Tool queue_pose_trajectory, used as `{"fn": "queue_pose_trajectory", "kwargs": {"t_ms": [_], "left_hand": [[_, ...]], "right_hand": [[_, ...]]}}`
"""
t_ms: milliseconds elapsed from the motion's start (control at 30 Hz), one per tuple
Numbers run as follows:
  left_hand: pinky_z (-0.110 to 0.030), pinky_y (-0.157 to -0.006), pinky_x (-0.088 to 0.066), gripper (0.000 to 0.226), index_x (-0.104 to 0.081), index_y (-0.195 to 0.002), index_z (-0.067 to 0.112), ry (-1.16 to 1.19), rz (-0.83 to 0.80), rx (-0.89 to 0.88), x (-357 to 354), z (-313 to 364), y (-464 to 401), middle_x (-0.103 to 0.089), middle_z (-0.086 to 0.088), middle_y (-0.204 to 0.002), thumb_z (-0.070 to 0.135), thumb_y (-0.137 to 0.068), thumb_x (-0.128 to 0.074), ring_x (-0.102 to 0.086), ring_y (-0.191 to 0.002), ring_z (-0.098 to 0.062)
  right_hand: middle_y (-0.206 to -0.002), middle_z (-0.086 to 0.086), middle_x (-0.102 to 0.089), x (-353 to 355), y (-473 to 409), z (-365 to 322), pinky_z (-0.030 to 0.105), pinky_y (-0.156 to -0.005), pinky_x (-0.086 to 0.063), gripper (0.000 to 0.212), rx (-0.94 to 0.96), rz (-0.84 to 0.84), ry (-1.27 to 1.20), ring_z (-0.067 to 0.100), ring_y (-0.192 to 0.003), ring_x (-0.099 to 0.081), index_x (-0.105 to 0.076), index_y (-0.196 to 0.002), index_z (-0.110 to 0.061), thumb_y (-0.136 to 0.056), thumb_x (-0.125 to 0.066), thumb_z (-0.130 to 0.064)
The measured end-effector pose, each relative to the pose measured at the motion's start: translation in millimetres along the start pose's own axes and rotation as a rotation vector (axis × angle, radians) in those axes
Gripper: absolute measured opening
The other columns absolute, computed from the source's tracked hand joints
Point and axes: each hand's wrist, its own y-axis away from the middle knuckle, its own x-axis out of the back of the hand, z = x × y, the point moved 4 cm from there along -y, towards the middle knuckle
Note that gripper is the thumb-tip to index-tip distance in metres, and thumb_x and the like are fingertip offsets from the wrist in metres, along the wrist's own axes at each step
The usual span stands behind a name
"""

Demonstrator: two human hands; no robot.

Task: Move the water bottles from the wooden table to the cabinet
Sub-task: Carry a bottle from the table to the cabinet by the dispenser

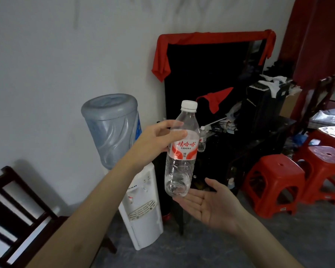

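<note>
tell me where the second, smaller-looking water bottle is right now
In the head view it stands upright on the dark cabinet, just right of the held water bottle and behind it: the far bottle.

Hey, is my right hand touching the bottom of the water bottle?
Cannot tell. In the head view the open right hand lies palm-up just under the water bottle, whose base overlaps the fingers, hiding contact or gap.

The water bottle [181, 149] label reads 娃哈哈 in red — smaller print beneath is illegible.
</note>
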Motion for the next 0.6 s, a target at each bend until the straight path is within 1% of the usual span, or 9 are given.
{"fn": "queue_pose_trajectory", "kwargs": {"t_ms": [33,133,167,200,267,333,500,600], "left_hand": [[-0.025,-0.086,-0.059,0.031,-0.066,-0.126,0.025,-0.004,-0.002,0.000,2.0,-4.5,-10.9,-0.079,0.004,-0.107,0.028,-0.096,-0.066,-0.075,-0.099,-0.010],[-0.041,-0.098,-0.057,0.031,-0.067,-0.126,0.028,-0.021,-0.008,-0.009,11.0,-16.2,-47.3,-0.078,0.003,-0.110,0.033,-0.095,-0.068,-0.074,-0.104,-0.018],[-0.042,-0.098,-0.057,0.031,-0.067,-0.126,0.028,-0.020,-0.009,-0.013,14.8,-19.3,-60.9,-0.078,0.002,-0.110,0.033,-0.095,-0.068,-0.074,-0.104,-0.018],[-0.038,-0.095,-0.058,0.031,-0.067,-0.126,0.028,-0.014,-0.011,-0.019,18.5,-21.6,-74.5,-0.078,0.002,-0.110,0.031,-0.095,-0.068,-0.075,-0.102,-0.016],[-0.028,-0.086,-0.059,0.030,-0.067,-0.125,0.028,-0.003,-0.025,-0.037,26.4,-25.1,-102.8,-0.078,0.003,-0.109,0.029,-0.095,-0.067,-0.075,-0.099,-0.012],[-0.025,-0.081,-0.059,0.029,-0.067,-0.123,0.030,0.007,-0.030,-0.046,35.4,-29.0,-131.9,-0.078,0.005,-0.108,0.030,-0.095,-0.067,-0.075,-0.097,-0.010],[-0.037,-0.092,-0.061,0.035,-0.066,-0.128,0.024,0.001,-0.022,-0.091,61.3,-47.1,-197.2,-0.078,0.004,-0.108,0.028,-0.094,-0.068,-0.076,-0.099,-0.013],[-0.041,-0.095,-0.059,0.033,-0.066,-0.126,0.027,0.020,-0.014,-0.091,74.1,-62.2,-228.8,-0.079,0.004,-0.107,0.030,-0.093,-0.069,-0.075,-0.100,-0.013]], "right_hand": [[-0.128,0.031,-0.061,0.8,-8.5,-7.4,0.045,-0.095,-0.051,0.073,-0.004,-0.002,-0.001,0.039,-0.122,-0.060,-0.052,-0.131,0.012,-0.099,-0.035,-0.051],[-0.129,0.031,-0.061,2.5,-36.8,-32.0,0.045,-0.095,-0.052,0.072,-0.003,-0.001,-0.001,0.039,-0.122,-0.060,-0.053,-0.130,0.013,-0.099,-0.037,-0.050],[-0.129,0.031,-0.061,1.9,-46.3,-41.7,0.045,-0.094,-0.052,0.072,0.002,-0.001,0.004,0.039,-0.122,-0.060,-0.053,-0.130,0.013,-0.099,-0.036,-0.050],[-0.128,0.031,-0.061,0.7,-55.9,-52.0,0.044,-0.094,-0.053,0.072,0.008,-0.002,0.011,0.039,-0.121,-0.060,-0.053,-0.131,0.013,-0.099,-0.036,-0.050],[-0.128,0.032,-0.061,-3.7,-75.1,-74.1,0.044,-0.093,-0.053,0.071,0.023,-0.001,0.014,0.040,-0.119,-0.062,-0.052,-0.130,0.013,-0.100,-0.035,-0.049],[-0.128,0.033,-0.060,-9.4,-94.4,-97.8,0.044,-0.093,-0.054,0.071,0.034,-0.002,0.012,0.041,-0.117,-0.063,-0.052,-0.130,0.014,-0.100,-0.035,-0.048],[-0.130,0.032,-0.059,-19.6,-146.1,-150.4,0.041,-0.094,-0.053,0.071,0.033,0.012,0.067,0.040,-0.116,-0.063,-0.052,-0.131,0.013,-0.100,-0.035,-0.048],[-0.131,0.031,-0.059,-19.5,-174.5,-172.2,0.041,-0.094,-0.054,0.070,0.032,0.021,0.074,0.039,-0.118,-0.063,-0.052,-0.132,0.012,-0.100,-0.035,-0.047]]}}
